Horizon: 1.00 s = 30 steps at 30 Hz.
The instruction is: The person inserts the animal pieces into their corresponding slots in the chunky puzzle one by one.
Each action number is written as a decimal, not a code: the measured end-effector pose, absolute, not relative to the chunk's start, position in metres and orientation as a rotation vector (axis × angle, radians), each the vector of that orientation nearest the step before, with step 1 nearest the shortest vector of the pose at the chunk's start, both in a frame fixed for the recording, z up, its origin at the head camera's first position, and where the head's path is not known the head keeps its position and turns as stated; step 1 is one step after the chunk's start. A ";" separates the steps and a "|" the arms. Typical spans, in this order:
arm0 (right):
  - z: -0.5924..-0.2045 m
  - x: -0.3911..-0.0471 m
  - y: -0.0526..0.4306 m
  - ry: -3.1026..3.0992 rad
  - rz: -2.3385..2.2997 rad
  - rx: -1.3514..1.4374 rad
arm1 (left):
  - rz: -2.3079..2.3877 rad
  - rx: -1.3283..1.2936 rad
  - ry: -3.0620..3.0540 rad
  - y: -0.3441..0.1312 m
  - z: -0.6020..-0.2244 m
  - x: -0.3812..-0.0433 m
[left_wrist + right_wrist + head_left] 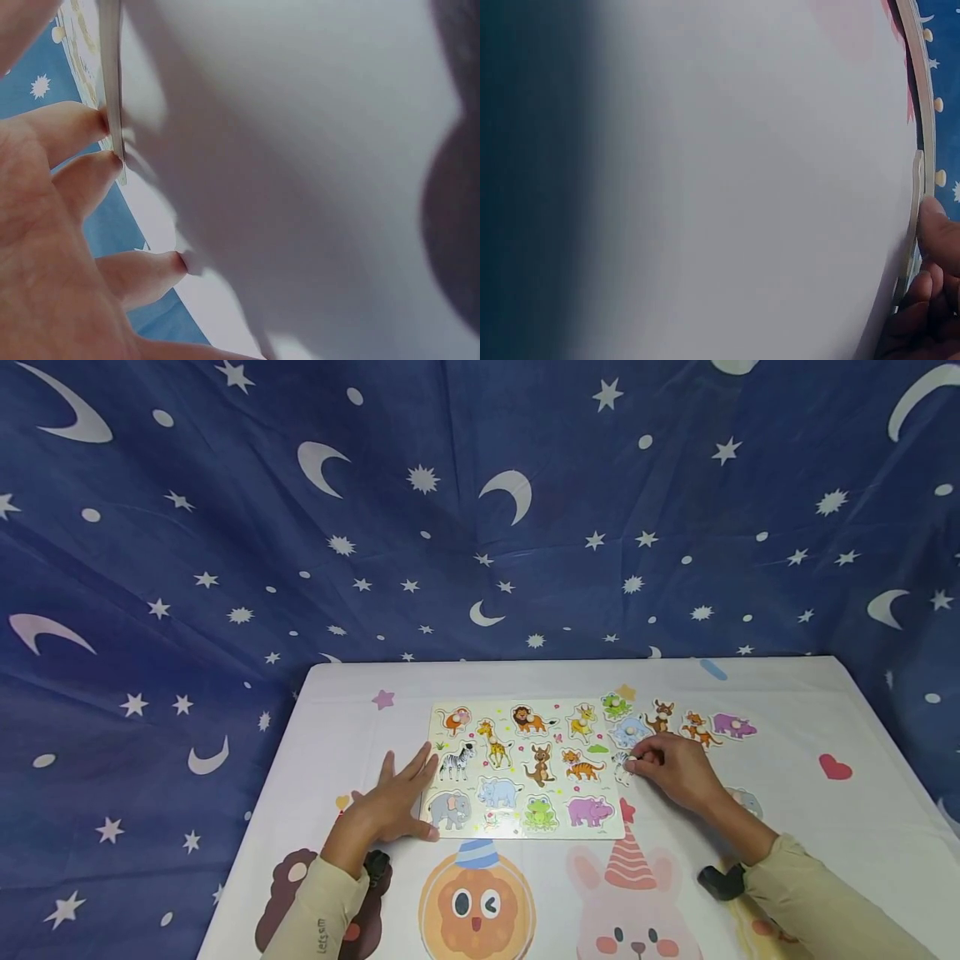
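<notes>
A wooden animal puzzle board (517, 789) lies on the table, with knobs showing on its monkey, lion and goat. My left hand (393, 797) is spread at the board's left edge, fingertips and thumb touching it. In the left wrist view, two fingertips (94, 127) meet the board's side. By the right edge, my right hand (678, 768) pinches a zebra puzzle piece (621, 768) between thumb and fingers. The right wrist view shows the thin edge of that piece (916, 184) close beside the board, partly hidden by the thumb.
Loose frog (616, 705), blue rhino (628, 731), kangaroo (661, 716), tiger (697, 727) and purple hippo (733, 726) pieces lie beyond the right hand. An elephant piece (746, 802) shows partly behind the right wrist. A blue starry curtain (480, 527) hangs behind the table.
</notes>
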State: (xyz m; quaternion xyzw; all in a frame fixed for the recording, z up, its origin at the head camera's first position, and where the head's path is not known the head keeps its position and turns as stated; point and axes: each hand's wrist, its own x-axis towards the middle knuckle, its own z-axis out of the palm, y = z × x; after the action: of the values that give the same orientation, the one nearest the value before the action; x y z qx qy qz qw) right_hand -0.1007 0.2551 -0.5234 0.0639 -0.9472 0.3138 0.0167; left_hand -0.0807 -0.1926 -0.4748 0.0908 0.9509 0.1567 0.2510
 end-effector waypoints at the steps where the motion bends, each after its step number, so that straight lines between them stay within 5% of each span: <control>1: -0.523 -0.101 0.255 -2.949 0.968 0.201 | 0.427 0.248 2.587 -0.192 -0.475 -0.081; 30: -0.512 -0.099 0.235 -2.870 0.995 0.442 | 0.418 0.244 2.586 -0.193 -0.478 -0.081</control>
State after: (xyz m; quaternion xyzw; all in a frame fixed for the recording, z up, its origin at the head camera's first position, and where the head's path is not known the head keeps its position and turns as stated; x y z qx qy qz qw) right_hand -0.0993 0.2354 -0.5117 0.1437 -0.9344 0.3240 0.0359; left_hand -0.0810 -0.1935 -0.4776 0.0896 0.9511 0.1538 0.2524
